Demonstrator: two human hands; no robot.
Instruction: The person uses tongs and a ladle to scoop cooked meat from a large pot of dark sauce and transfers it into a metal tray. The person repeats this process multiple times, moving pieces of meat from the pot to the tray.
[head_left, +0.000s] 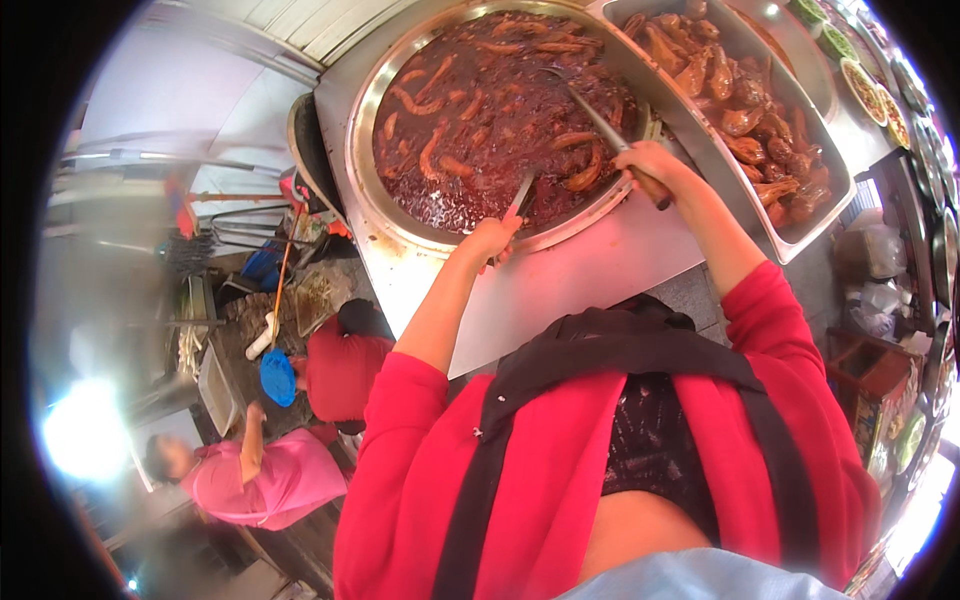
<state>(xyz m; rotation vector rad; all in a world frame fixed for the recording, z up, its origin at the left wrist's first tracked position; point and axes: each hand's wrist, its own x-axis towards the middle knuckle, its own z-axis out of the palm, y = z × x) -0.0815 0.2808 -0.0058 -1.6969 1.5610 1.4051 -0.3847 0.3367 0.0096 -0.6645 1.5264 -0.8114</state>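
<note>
A wide round metal pot sits in a stainless-steel counter, full of dark red-brown bubbling broth with long curved pieces of meat in it. My right hand grips the wooden handle of a long metal-shafted utensil over the pot's right side; its far end dips into the broth. My left hand, at the near rim, is closed around a second metal utensil, which slants into the broth. The working ends of both utensils are mostly submerged, so their exact kind cannot be told.
A deep steel tray of glossy braised poultry legs stands right of the pot. Bowls of chopped ingredients line the far right. A dark round lid leans against the counter's left side. Two people, one in pink, one in red, are at lower left.
</note>
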